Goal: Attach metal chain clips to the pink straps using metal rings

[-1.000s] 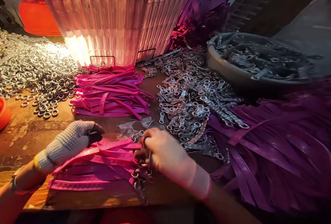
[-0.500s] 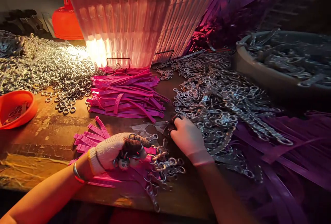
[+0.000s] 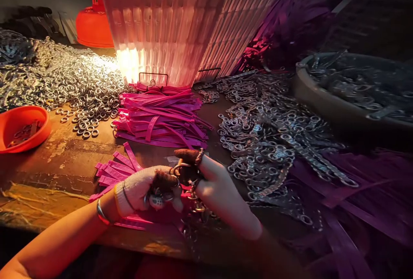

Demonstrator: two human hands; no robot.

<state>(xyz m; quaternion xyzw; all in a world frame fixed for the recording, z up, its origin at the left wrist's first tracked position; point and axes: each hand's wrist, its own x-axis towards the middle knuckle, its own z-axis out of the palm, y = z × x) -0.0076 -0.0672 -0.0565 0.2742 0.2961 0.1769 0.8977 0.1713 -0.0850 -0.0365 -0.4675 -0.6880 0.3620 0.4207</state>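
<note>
The gloved left hand (image 3: 142,191) grips pink straps (image 3: 112,171) with metal clips (image 3: 193,195) over the counter (image 3: 64,158), the right hand (image 3: 216,188) pinches a ring (image 3: 177,168) (mid-assembly, needing careful alignment).

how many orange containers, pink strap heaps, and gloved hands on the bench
orange containers: 2, the bowl and the tub
pink strap heaps: 2, the far stack and the near bundle
gloved hands: 1, the left hand
total: 5

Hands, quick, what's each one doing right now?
Left hand: gloved, closed on a pink strap and a metal ring.
Right hand: bare, closed on that ring and its metal clips.
</note>
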